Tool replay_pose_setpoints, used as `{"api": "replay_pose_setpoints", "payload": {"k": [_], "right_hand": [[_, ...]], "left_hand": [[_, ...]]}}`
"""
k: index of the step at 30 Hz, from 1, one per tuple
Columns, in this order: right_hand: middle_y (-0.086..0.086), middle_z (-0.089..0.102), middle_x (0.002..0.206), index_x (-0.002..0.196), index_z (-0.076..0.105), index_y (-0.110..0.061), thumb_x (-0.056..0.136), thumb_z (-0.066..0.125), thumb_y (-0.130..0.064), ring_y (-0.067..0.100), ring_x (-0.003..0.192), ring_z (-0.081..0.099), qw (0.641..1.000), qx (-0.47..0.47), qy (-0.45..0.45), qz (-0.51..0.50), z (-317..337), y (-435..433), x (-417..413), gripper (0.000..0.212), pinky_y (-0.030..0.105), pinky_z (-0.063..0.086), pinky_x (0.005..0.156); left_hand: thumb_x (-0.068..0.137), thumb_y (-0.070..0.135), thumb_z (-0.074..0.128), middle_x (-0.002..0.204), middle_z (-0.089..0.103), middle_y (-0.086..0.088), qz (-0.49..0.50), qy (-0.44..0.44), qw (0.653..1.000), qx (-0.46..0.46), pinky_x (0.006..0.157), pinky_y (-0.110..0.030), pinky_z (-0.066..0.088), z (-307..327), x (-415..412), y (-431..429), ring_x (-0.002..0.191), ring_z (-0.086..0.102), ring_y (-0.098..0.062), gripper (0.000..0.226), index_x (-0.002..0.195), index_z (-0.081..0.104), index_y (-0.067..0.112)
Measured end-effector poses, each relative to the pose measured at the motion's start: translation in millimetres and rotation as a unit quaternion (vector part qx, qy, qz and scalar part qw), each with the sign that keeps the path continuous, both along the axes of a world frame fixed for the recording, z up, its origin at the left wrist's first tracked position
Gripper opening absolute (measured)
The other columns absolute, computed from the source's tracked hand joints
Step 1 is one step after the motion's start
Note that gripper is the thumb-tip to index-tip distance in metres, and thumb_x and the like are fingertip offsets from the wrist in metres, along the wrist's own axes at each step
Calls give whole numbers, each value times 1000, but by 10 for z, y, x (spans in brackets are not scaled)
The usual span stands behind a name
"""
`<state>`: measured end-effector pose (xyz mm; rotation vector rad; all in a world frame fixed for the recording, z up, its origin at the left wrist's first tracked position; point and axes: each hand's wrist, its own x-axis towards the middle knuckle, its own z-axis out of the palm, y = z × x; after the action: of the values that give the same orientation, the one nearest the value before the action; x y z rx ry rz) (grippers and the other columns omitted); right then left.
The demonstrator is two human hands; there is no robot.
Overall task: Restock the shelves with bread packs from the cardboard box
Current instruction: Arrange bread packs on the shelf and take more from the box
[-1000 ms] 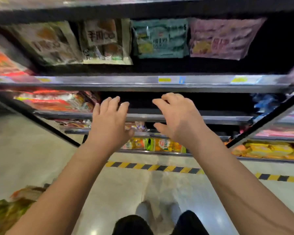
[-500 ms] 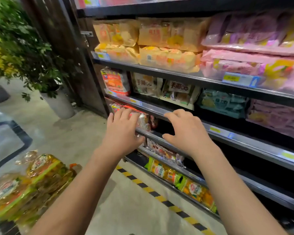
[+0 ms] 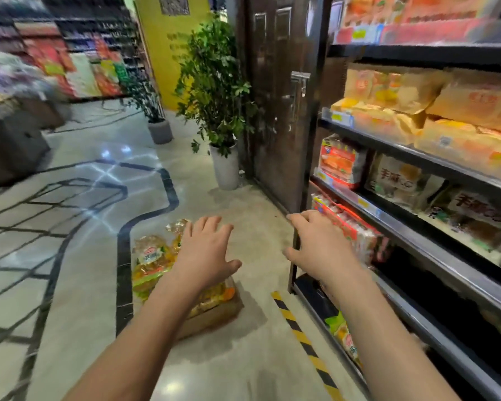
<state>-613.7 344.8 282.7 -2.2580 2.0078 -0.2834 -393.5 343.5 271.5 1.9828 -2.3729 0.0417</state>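
On the floor, the cardboard box (image 3: 214,316) holds bread packs (image 3: 151,261). Left grip (image 3: 206,253) and right grip (image 3: 318,247) hover spread, empty.

Brown cardboard box (image 3: 214,316) mostly hidden by left forearm (image 3: 162,308); clear-wrapped bread packs (image 3: 151,264) partly behind left hand (image 3: 204,256). Black metal shelves (image 3: 411,235) cut off at rt edge; yellow price tags (image 3: 363,202) illegible.

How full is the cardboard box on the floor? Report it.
Stocked: bread packs heap above the rim of the cardboard box. The left hand covers part, so the pile's depth cannot be told.
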Motion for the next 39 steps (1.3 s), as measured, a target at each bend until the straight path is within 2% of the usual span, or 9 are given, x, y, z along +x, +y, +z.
{"api": "replay_pose_setpoints", "payload": {"k": [7, 16, 22, 29, 39], "right_hand": [[4, 48, 145, 144, 49, -27, 90, 65, -44, 29, 132, 48, 998, 14, -11, 66, -220, -461, 1293, 59, 43, 43, 107], [1, 45, 151, 149, 42, -30, 94, 61, -45, 24, 139, 43, 990, 12, 12, 140, -604, -992, 2520, 61, 42, 38, 112], [-1, 47, 148, 151, 41, -30, 95, 60, -46, 22, 137, 45, 986, 23, 26, 165, -839, -1470, 2904, 62, 41, 39, 111], [-5, 54, 139, 148, 45, -33, 94, 60, -48, 19, 130, 50, 984, 23, 33, 171, -1213, -2243, 3139, 59, 40, 40, 107], [-1, 53, 142, 147, 48, -30, 89, 62, -52, 23, 133, 48, 977, 76, 55, 193, -1826, -3568, 3258, 64, 43, 37, 109]], "left_hand": [[85, 63, 62, 164, 26, -3, 73, -3, 997, 22, 124, -48, 18, -186, 1259, -210, 151, 23, -28, 82, 154, 33, 31], [85, 64, 65, 163, 29, -3, 121, 12, 991, 50, 124, -46, 19, -453, 2562, -482, 151, 23, -27, 83, 153, 35, 30], [86, 61, 66, 165, 25, -2, 155, 42, 985, 71, 125, -49, 20, -754, 3049, -777, 152, 22, -27, 82, 154, 33, 30], [86, 59, 66, 164, 29, -3, 183, 53, 976, 104, 123, -45, 22, -1208, 3474, -1360, 151, 24, -27, 82, 154, 34, 28], [87, 62, 63, 163, 28, -4, 192, 35, 963, 183, 122, -46, 25, -1875, 3606, -2557, 150, 25, -28, 81, 154, 34, 28]]}}
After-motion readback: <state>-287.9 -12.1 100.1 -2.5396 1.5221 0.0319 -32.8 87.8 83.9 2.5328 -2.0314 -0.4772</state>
